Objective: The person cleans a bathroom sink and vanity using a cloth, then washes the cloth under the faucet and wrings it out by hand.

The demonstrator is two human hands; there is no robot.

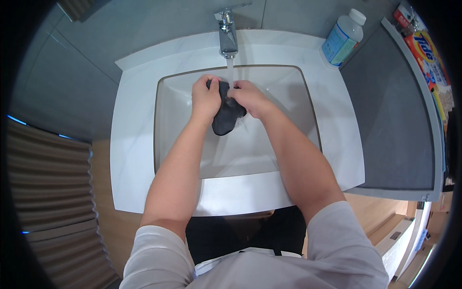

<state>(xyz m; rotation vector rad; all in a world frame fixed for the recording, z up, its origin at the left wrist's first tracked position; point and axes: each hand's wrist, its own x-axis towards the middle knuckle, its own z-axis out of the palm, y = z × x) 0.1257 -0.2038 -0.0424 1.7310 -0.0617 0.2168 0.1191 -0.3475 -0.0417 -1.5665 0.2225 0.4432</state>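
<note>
Over the sink basin (166, 125), both hands grip a dark grey sock (226, 120). My left hand (206, 96) is closed on its left edge, fingers curled at the top. On the other side, my right hand (250, 98) pinches the sock's upper right part. Water from the chrome faucet (228, 38) runs down between the hands onto the cloth, and some splashes off its right side. The sock's lower end hangs toward me, rounded and wet-looking. Some of my fingertips are hidden behind the cloth.
A white counter (132, 130) frames the basin. At its back right corner stands a clear bottle (343, 37) with a white cap and blue label. A grey cabinet panel (392, 115) rises on the right, with colourful packages (426, 55) beyond it. A pleated brown curtain (53, 183) hangs at left.
</note>
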